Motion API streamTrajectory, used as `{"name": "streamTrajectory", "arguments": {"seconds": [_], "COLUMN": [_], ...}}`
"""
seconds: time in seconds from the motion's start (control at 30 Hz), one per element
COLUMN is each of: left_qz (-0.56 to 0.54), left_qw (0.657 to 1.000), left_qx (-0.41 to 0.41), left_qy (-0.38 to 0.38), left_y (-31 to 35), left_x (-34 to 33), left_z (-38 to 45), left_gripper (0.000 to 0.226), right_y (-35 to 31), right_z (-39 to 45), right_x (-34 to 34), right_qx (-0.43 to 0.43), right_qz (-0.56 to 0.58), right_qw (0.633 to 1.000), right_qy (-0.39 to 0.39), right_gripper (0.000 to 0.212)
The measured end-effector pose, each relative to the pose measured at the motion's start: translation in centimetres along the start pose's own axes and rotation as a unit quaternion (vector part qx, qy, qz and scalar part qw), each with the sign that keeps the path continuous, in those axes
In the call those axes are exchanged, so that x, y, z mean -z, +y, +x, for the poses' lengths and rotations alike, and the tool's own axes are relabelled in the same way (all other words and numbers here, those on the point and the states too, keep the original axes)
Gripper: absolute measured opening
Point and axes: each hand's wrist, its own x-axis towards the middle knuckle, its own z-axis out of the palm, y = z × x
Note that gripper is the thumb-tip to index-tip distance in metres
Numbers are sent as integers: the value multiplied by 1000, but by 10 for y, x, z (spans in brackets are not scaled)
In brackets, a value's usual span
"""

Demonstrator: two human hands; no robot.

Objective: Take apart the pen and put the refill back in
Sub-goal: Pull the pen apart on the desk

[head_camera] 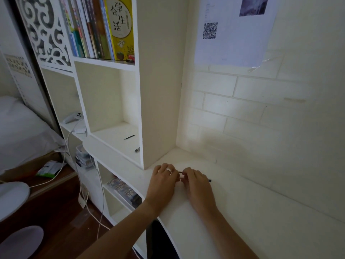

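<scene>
Two bare forearms reach up from the bottom edge toward the middle of the view, over a white desk (242, 212). The left hand (164, 181), with a pale ring on one finger, and the right hand (196, 184) meet knuckles-up on the desk surface, fingers curled inward toward each other. Between them runs the pen (180, 172), a thin dark rod: a short stretch shows in the gap between the two hands, and a dark tip pokes out at three o'clock of the right hand. Both hands are pinched closed on the pen, the left on its nearer-left end, the right over most of its length. Whether the pen is in one piece or already parted cannot be told, since the fingers hide the middle.

At eleven o'clock from the hands stands a white shelf unit (158, 90). In its open cubby lie a thin dark stick (129, 137) and, nearer the front edge, a small dark capped piece (137, 149). At nine o'clock, a white cable (100, 186) hangs down past lower shelves.

Farther off, at twelve o'clock above the cubby, a row of books (97, 28) stands upright. At one o'clock, a paper sheet with a QR code (210, 30) is taped to the pale brick-patterned wall (261, 109).
</scene>
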Motion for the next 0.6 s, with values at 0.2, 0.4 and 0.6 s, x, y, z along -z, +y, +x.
{"name": "streamTrajectory", "arguments": {"seconds": [0.2,0.4,0.6], "left_qz": [38,35,55], "left_qw": [996,997,997], "left_qx": [76,-42,-3], "left_qy": [24,-49,-54], "left_y": [1,10,6], "left_x": [3,3,5], "left_z": [-4,0,0], "left_gripper": [18,15,15], "right_y": [10,7,19], "right_z": [-2,-1,2], "right_x": [-2,2,3], "right_qx": [-36,-13,-128], "right_qz": [-52,-2,120], "right_qw": [998,1000,983], "right_qy": [25,-2,45], "right_gripper": [11,13,13]}}
